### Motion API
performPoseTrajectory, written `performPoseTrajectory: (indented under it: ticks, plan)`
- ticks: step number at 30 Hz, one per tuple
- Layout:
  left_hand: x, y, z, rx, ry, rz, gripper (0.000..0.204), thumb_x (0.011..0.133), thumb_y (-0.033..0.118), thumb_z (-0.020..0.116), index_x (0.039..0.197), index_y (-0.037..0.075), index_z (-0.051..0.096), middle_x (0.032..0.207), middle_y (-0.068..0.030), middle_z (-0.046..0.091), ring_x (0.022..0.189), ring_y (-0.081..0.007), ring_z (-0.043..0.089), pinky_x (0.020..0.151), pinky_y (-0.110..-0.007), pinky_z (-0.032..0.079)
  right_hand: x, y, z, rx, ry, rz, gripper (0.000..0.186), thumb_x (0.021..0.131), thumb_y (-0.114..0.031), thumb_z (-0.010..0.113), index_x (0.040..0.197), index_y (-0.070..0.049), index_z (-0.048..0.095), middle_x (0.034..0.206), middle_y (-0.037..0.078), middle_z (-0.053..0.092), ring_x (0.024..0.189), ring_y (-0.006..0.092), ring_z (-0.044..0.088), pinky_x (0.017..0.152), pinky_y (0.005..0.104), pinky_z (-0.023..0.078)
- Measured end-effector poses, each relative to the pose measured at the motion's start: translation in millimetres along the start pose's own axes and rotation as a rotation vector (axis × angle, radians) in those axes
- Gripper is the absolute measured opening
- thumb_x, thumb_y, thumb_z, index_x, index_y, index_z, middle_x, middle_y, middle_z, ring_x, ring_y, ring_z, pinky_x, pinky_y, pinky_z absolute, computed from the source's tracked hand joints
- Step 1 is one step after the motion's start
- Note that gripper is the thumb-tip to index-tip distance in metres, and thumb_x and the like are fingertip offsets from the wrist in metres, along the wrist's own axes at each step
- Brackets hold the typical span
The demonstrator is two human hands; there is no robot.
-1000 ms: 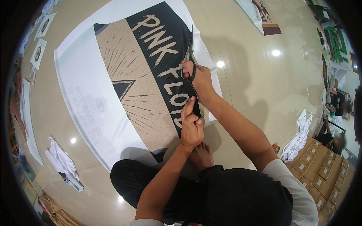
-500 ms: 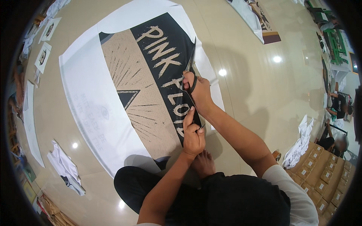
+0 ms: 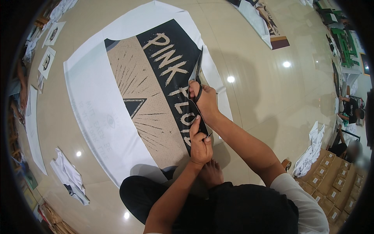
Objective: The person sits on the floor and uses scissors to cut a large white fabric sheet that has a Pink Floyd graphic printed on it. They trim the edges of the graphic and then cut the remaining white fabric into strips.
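Observation:
My right hand point(image 3: 206, 101) grips black-handled scissors point(image 3: 198, 64), their blades along the right edge of the black printed band with large pale lettering. My left hand point(image 3: 200, 148) pinches that band's edge just below the right one, forefinger extended over it. The printed fabric point(image 3: 150, 126) also has a beige panel with a dark triangle and rays; it lies on the floor with broad white areas point(image 3: 87, 91) at the left and along the top and right. My bare foot point(image 3: 212, 171) is beside its lower edge.
Crumpled white cloth point(image 3: 309, 150) lies right, near cardboard boxes point(image 3: 323, 183). Another white piece point(image 3: 68, 175) and small printed sheets point(image 3: 52, 35) lie left; folded printed fabric point(image 3: 265, 23) lies at the top. Other people work at the right point(image 3: 350, 109) and far left point(image 3: 19, 97).
The whole view has shifted, so fabric, hands and floor sit lower in the picture. My hands and the scissors stay at nearly the same place on the fabric.

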State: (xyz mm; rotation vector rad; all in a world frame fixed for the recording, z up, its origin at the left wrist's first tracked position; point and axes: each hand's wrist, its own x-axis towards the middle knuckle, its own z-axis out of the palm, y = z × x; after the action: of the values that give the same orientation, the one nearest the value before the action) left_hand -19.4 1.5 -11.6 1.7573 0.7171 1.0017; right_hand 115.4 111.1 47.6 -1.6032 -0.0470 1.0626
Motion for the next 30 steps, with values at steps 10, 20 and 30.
performPoseTrajectory:
  ticks: [10, 20, 30]
  plan:
    - [9.2, 17.9, -2.1, 0.063, -0.157, -0.042, 0.010, 0.102, 0.008, 0.061, 0.106, 0.000, 0.056, 0.159, -0.0294, 0.049, 0.149, -0.0506, 0.043, 0.126, -0.063, 0.029, 3.5, -20.9, -74.8, -0.174, -0.089, 0.059, 0.045, 0.090, -0.046, 0.083, 0.082, -0.004, 0.067, 0.070, 0.001, 0.059, 0.059, 0.0117, 0.054, 0.054, 0.0295, 0.039]
    - [24.5, 52.6, -11.5, 0.397, -0.464, 0.060, 0.017, 0.100, 0.014, 0.066, 0.111, 0.001, 0.061, 0.146, -0.0231, 0.057, 0.141, -0.0453, 0.050, 0.121, -0.056, 0.040, -27.8, -9.8, -194.7, -0.509, -0.175, -0.026, 0.042, 0.090, -0.039, 0.085, 0.078, -0.002, 0.070, 0.064, 0.003, 0.061, 0.054, 0.0113, 0.056, 0.050, 0.0293, 0.041]
    - [18.4, 79.0, -27.5, 0.322, -0.801, -0.176, 0.015, 0.097, 0.011, 0.066, 0.109, 0.004, 0.058, 0.112, -0.0164, 0.062, 0.113, -0.0387, 0.061, 0.098, -0.050, 0.050, -109.2, 56.8, -288.5, -0.689, -0.049, -0.059, 0.046, 0.092, -0.039, 0.087, 0.079, 0.002, 0.071, 0.067, 0.004, 0.063, 0.059, 0.0120, 0.061, 0.055, 0.0318, 0.048]
